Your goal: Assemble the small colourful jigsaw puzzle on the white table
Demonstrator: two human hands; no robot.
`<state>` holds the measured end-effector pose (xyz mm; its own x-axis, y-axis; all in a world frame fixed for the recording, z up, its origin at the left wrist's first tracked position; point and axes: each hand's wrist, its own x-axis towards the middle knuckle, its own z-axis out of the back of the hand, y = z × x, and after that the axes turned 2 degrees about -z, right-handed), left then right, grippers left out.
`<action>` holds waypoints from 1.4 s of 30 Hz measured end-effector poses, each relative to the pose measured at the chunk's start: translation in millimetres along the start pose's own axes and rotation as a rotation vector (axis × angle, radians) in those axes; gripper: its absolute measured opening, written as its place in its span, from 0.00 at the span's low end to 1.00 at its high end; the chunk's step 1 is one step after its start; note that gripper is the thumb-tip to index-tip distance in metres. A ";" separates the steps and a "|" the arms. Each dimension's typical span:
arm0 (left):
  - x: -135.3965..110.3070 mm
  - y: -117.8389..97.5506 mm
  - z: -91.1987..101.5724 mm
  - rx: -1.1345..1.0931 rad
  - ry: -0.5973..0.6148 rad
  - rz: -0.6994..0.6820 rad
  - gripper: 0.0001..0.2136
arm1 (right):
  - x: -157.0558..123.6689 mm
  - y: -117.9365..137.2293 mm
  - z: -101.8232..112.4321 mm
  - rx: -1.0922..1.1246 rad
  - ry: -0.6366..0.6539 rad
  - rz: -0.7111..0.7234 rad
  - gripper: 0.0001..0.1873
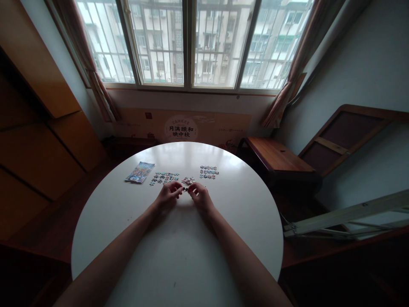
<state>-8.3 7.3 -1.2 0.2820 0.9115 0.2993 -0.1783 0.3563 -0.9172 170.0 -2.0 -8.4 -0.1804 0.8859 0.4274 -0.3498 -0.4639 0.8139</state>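
Note:
My left hand (168, 195) and my right hand (200, 197) meet over the middle of a round white table (134, 238). Both pinch small jigsaw pieces (185, 188) between their fingertips, held together just above the tabletop. A small joined cluster of pieces (189, 181) lies right behind the fingers. Loose pieces (164, 178) are spread to the left, and another group of loose pieces (208, 172) lies to the right. A colourful picture card (140, 172) rests further left.
A wide barred window (191, 42) with curtains fills the back wall. A flat printed box (182, 127) leans under it. A wooden bench (275, 154) and leaning wooden frames (345, 136) stand to the right, wooden cabinets (38, 128) to the left.

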 end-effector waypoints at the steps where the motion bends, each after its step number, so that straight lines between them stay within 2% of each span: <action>1: 0.0 -0.6 -0.1 -0.002 0.001 -0.002 0.12 | 0.0 0.3 0.2 0.002 0.002 0.002 0.03; 23: 0.0 -4.8 -2.6 -0.048 -0.007 -0.010 0.12 | -1.4 -1.8 -1.1 0.050 0.005 -0.064 0.06; 42: -0.5 -0.6 -4.1 0.076 -0.027 -0.032 0.12 | 2.4 -1.0 0.3 0.210 -0.012 -0.142 0.09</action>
<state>-4.4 5.9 -1.9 0.2630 0.9044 0.3359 -0.2413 0.3988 -0.8847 170.2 0.7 -8.0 -0.1313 0.9429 0.3062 -0.1723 -0.3259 0.9296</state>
